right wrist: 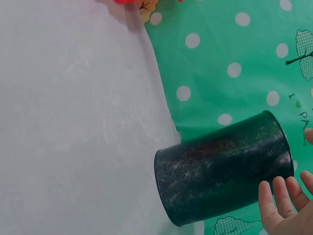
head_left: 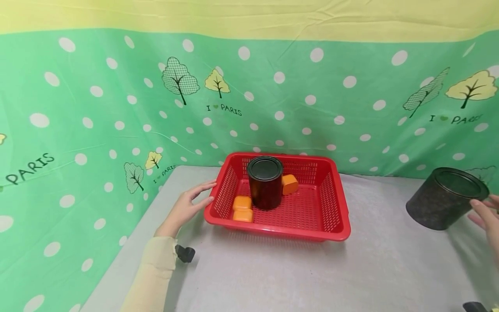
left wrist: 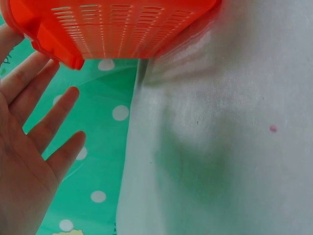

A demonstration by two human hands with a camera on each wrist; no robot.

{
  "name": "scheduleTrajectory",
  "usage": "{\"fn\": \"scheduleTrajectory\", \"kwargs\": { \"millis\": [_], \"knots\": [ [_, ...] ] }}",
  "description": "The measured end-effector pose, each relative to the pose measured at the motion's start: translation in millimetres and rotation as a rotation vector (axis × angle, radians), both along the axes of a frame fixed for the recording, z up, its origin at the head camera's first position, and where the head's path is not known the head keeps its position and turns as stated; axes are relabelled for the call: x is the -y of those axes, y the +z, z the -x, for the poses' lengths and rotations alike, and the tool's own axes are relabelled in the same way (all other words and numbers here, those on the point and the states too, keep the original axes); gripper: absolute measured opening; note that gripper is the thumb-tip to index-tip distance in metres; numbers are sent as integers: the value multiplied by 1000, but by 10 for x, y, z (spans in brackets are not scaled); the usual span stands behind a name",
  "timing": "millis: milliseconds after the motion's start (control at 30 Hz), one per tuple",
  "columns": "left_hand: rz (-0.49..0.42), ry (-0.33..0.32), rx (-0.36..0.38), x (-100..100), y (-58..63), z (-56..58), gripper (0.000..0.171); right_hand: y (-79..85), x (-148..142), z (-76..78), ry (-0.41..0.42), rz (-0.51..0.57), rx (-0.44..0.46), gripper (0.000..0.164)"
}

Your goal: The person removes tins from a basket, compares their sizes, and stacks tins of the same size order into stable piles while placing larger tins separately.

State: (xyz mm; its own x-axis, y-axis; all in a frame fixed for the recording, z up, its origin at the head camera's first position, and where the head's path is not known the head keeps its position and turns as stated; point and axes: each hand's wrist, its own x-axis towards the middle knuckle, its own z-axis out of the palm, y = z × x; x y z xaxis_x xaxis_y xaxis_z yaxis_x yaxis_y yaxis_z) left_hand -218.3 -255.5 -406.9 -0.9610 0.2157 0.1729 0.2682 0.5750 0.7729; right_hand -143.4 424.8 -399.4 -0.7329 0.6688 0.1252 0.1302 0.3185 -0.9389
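My left hand (head_left: pixel 188 209) is at the left side of a red plastic basket (head_left: pixel 273 234), fingers spread and fingertips right at its rim. The left wrist view shows that hand (left wrist: pixel 32 127) with its fingers extended beside the basket's perforated wall (left wrist: pixel 122 29). Inside the basket stands a black cylindrical can (head_left: pixel 266 186). A second black can (head_left: pixel 442 201) stands on the table to the right, appearing slanted in the head view. My right hand (head_left: pixel 489 216), partly out of frame, is beside its upper rim, the fingers (right wrist: pixel 283 196) overlapping the can's side in the right wrist view.
Two orange blocks (head_left: pixel 242 209) lie in the basket left of the black can, and another orange block (head_left: pixel 290 184) lies behind it to the right. The grey-white table (head_left: pixel 253 277) meets a green dotted cloth (head_left: pixel 312 117) at the back and left.
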Motion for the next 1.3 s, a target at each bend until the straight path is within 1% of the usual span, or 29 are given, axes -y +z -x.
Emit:
{"fn": "scheduleTrajectory", "kwargs": {
  "millis": [67, 233, 400, 433, 467, 567, 633, 700, 767, 833, 900, 933, 1000, 1033, 1067, 1200, 1267, 1300],
  "knots": [
    [1, 0, 1, -4, 0, 2, 49, 14, 51, -33, 10, -15, -3, 52],
    [2, 4, 7, -10, 4, 5, 49, 51, 153, -83, 11, -1, -4, 49],
    [5, 2, 7, -11, 9, 6, 49, 32, 189, -124, 47, 101, -74, 41],
    [6, 2, 7, -12, 9, 6, 49, 24, 199, -133, 59, 139, -103, 40],
    [6, 1, 6, -12, 10, 6, 49, 19, 209, -140, 70, 155, -118, 39],
    [7, 0, 6, -13, 8, 7, 49, 2, 254, -149, 73, 147, -142, 39],
    [8, 1, 5, -13, 5, 9, 49, -13, 283, -151, 87, 179, -180, 39],
    [12, 4, 5, -11, 1, 12, 49, -26, 313, -148, 85, 160, -176, 39],
    [16, 6, 3, -11, -4, 15, 49, -45, 336, -151, 110, 179, -189, 37],
    [19, 7, 2, -9, -10, 17, 49, -61, 354, -157, 141, 169, -191, 34],
    [19, 9, 3, -9, -14, 17, 49, -76, 372, -167, 173, 119, -169, 34],
    [18, 9, 3, -9, -15, 15, 49, -81, 379, -168, 202, 137, -192, 33],
    [15, 9, 5, -10, -15, 12, 49, -90, 403, -168, 236, 137, -204, 32],
    [13, 8, 4, -11, -15, 10, 50, -95, 417, -169, 254, 153, -218, 32],
    [11, 7, 4, -12, -14, 8, 50, -93, 434, -167, 257, 120, -192, 32],
    [6, 6, 4, -13, -9, 3, 50, -82, 511, -148, 308, 115, -181, 31],
    [5, 6, 4, -11, -4, 4, 50, -71, 559, -136, 325, 96, -158, 30],
    [4, 7, 4, -10, -3, 5, 50, -68, 582, -130, 340, 115, -166, 29]
  ]
}}
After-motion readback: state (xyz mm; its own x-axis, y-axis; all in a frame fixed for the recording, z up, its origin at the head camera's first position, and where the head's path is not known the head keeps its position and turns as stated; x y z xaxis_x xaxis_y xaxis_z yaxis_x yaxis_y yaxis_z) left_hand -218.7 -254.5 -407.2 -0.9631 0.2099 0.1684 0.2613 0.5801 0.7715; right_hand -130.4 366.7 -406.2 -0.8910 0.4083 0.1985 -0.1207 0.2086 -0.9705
